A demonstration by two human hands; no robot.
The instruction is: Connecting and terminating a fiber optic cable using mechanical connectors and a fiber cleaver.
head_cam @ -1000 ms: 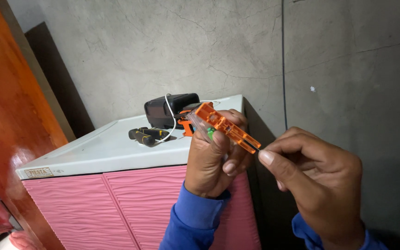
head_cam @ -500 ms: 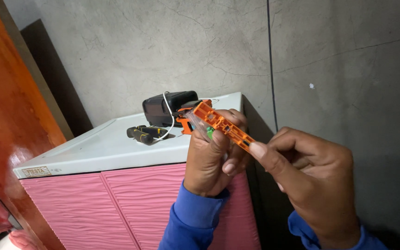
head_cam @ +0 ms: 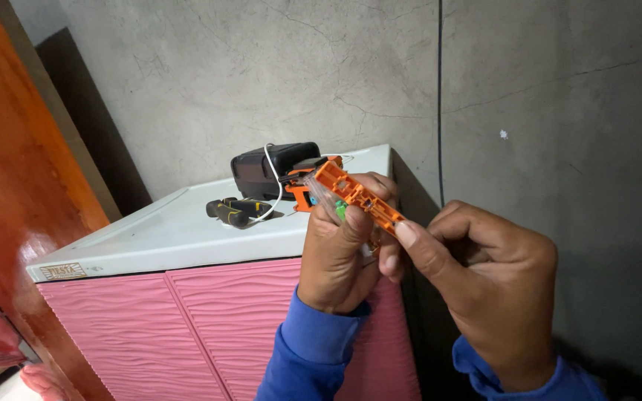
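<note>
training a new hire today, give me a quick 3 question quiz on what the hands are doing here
1. True or false: the left hand holds the orange tool.
2. Which part of the tool does the right hand touch? A) the near end B) the far end C) none
3. What black thing with a white cord lies on the cabinet?

Key: 1 true; 2 A; 3 the pouch, beside dark-handled pliers.

This looks like a plain room in a home: a pink plastic cabinet [head_cam: 187,327] with a white top stands against a bare, cracked grey cement wall [head_cam: 276,74], and a varnished wooden door [head_cam: 9,186] rises just left of the cabinet.
</note>
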